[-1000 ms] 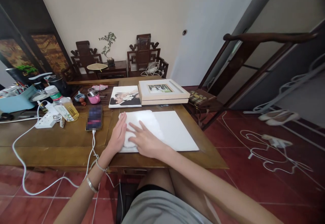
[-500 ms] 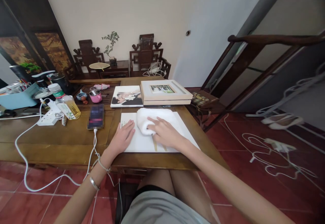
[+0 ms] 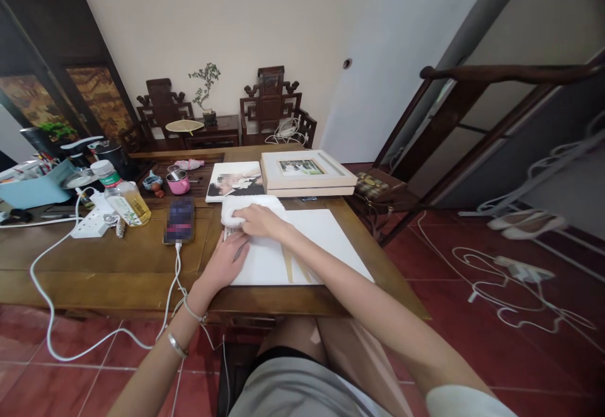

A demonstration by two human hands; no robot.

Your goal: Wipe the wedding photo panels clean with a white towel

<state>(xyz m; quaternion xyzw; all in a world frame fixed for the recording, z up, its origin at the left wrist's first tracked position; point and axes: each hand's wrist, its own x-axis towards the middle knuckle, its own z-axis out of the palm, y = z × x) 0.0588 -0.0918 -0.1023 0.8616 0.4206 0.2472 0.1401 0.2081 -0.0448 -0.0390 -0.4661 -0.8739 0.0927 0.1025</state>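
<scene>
A flat white board (image 3: 321, 247) lies on the wooden table (image 3: 118, 253) in front of me. My left hand (image 3: 227, 262) rests flat on its near left corner, fingers spread. My right hand (image 3: 258, 220) presses down on a white cloth (image 3: 246, 206) at the board's far left corner, fingers curled over it. Brownish marks (image 3: 293, 266) show on the board near its front edge.
A framed picture (image 3: 305, 171) and a photo print (image 3: 234, 181) lie beyond the board. A phone (image 3: 178, 220) on a white cable, a bottle (image 3: 120, 198), a power strip (image 3: 92, 223) and a pink cup (image 3: 178, 181) sit to the left. Cables trail on the red floor at right.
My right hand has moved the cloth across the board, from its near left to the middle and now to the far left corner. My left hand has slid slightly toward the near edge.
</scene>
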